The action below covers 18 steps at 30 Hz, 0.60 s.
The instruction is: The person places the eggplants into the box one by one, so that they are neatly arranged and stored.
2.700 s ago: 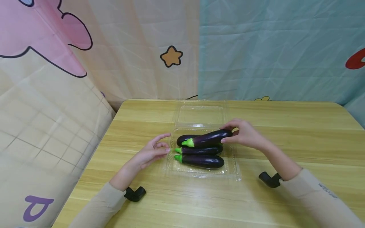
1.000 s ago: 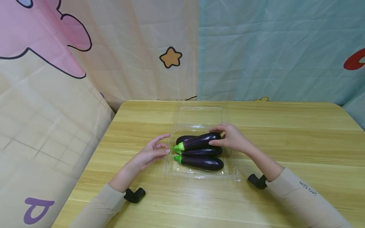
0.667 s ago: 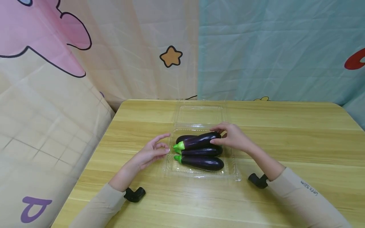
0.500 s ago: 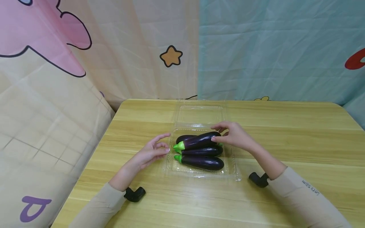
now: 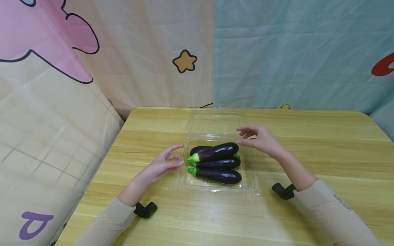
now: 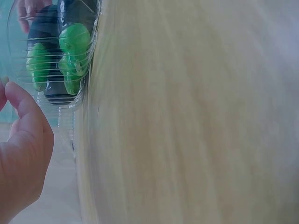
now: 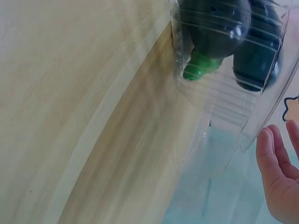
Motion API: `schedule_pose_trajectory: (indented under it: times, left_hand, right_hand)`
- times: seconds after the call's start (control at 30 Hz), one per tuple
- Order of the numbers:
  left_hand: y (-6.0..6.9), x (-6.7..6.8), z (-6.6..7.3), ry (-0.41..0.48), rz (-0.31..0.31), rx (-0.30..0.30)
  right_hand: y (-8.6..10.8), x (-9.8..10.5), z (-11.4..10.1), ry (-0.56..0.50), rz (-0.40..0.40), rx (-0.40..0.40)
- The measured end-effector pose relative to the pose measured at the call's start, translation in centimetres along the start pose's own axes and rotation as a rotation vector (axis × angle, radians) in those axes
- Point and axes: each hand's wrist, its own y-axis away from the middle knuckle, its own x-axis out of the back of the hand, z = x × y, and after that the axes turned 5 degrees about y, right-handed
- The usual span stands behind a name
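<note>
A clear plastic clamshell box [image 5: 192,186] lies with its lid folded back. Inside are several dark purple eggplants with green stems. The top eggplant [image 5: 217,152] rests across the others; the front eggplant [image 5: 220,175] lies nearest me. One at the back [image 5: 197,149] has its green end [image 5: 237,155] to the right. My right hand [image 5: 261,139] hovers above the box's right side, holding nothing, fingers apart from the top eggplant. My left hand [image 5: 161,165] is beside the box's left wall, fingers loosely bent and holding nothing; whether the fingertips touch the wall I cannot tell.
The open lid [image 5: 217,123] reaches almost to the back edge of the wooden table [image 5: 307,136]. Printed curtains [image 5: 277,61] hang behind and on the left. A black wrist mount [image 5: 146,209] sticks out from each sleeve.
My right hand carried the top eggplant left and down onto the others, then let go and drew back up and to the right. The left hand has stayed in place.
</note>
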Motion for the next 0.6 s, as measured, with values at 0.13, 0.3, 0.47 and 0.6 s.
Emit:
schedule_pose_trajectory:
  times: [0.13,0.3,0.47,0.6]
  left_hand:
    - [0.0,0.0,0.0,-0.002,0.0,-0.001]
    - [-0.1,0.1,-0.1,-0.002,0.002,-0.002]
    - [-0.1,0.0,-0.1,-0.004,0.0,-0.004]
    - [-0.1,0.0,-0.1,-0.003,0.0,-0.004]
  right_hand:
    - [0.0,0.6,0.4,-0.029,0.021,-0.022]
    - [0.1,1.2,1.1,-0.064,0.049,-0.048]
    - [0.2,1.5,1.7,-0.124,0.064,-0.067]
    - [0.3,1.7,2.1,-0.163,0.063,-0.091]
